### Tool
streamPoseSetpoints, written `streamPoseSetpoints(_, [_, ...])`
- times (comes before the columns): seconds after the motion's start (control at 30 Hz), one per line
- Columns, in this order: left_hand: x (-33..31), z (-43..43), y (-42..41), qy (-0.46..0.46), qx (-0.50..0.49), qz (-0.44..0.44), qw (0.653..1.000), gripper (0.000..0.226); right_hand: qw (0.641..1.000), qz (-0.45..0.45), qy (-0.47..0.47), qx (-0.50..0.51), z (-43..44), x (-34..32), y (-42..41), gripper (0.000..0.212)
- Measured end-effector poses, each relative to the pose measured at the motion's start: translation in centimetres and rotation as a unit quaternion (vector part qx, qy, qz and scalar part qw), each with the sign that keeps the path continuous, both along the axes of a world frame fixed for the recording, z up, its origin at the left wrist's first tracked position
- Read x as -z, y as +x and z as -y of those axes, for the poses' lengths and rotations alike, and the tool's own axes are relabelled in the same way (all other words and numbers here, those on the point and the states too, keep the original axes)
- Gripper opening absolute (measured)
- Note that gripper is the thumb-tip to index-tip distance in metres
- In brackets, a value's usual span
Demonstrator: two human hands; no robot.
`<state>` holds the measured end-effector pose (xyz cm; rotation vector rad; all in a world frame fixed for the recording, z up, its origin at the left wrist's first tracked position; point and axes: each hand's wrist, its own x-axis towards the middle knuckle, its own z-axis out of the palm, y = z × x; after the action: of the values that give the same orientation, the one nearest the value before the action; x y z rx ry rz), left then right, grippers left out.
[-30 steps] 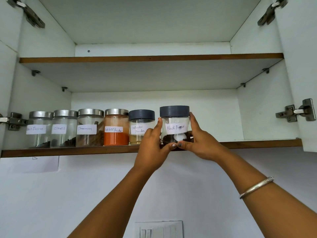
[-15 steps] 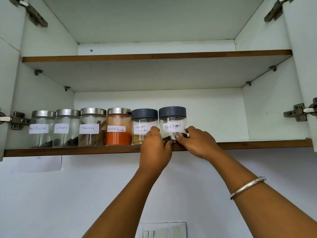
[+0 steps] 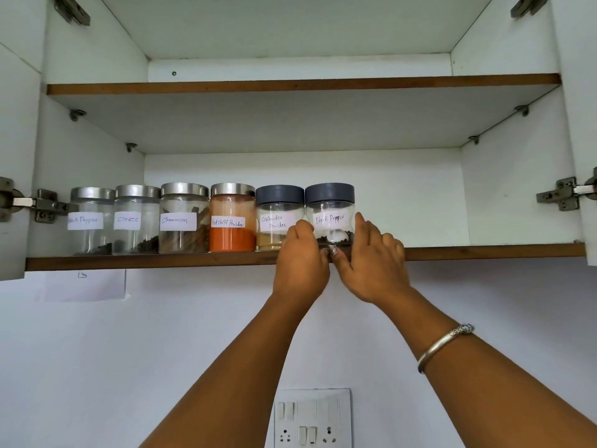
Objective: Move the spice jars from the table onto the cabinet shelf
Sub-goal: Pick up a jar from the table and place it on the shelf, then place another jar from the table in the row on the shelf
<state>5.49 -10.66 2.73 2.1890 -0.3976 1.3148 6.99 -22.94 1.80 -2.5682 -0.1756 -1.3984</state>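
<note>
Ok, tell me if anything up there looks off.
Nothing spilled or tilted; six jars stand upright on the lower shelf. One oddity: two labels seem to read Black Pepper, the steel-lidded far-left jar and the grey-lidded right-end jar.

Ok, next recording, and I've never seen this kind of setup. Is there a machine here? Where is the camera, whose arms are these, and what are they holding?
No machine: a person works with bare hands, and the one picture comes from a camera worn on their head, looking up into an open wall cabinet. Six labelled spice jars stand in a row on the lower shelf. The left hand and right hand both hold the lower part of the rightmost one, the dark-lidded Black Pepper jar, fingers at its sides. It stands beside the Coriander Powder jar. The right wrist wears a metal bangle.
</note>
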Motion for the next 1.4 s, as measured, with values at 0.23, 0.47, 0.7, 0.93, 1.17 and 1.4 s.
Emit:
streamPoseSetpoints(0.23, [4.7, -0.7, -2.2, 0.182, 0.005, -0.009, 0.983, 0.064, 0.994, -0.083, -0.068, -0.018, -2.8, 5.4, -3.3, 0.100])
streamPoseSetpoints(0.47, [16.1, -7.6, -4.9, 0.180, 0.012, -0.139, 0.974, 0.068, 0.960, -0.227, -0.134, -0.098, -8.1, 14.0, -6.1, 0.098])
streamPoseSetpoints(0.7, [25.5, -17.1, -9.0, 0.222, -0.001, -0.317, 0.922, 0.074, 0.903, -0.358, -0.162, -0.173, -16.5, 24.5, -8.3, 0.100])
streamPoseSetpoints(0.93, [36.6, -25.7, -14.5, 0.131, -0.023, -0.477, 0.869, 0.083, 0.835, -0.466, -0.172, -0.237, -24.0, 35.9, -11.1, 0.098])
streamPoseSetpoints(1.17, [44.1, -29.8, -15.6, 0.061, -0.033, -0.535, 0.842, 0.081, 0.799, -0.553, -0.101, -0.212, -27.0, 43.8, -11.2, 0.099])
streamPoseSetpoints(1.4, [50.3, -29.6, -13.2, 0.007, -0.008, -0.585, 0.811, 0.080, 0.809, -0.566, -0.040, -0.157, -28.4, 49.4, -10.5, 0.097])
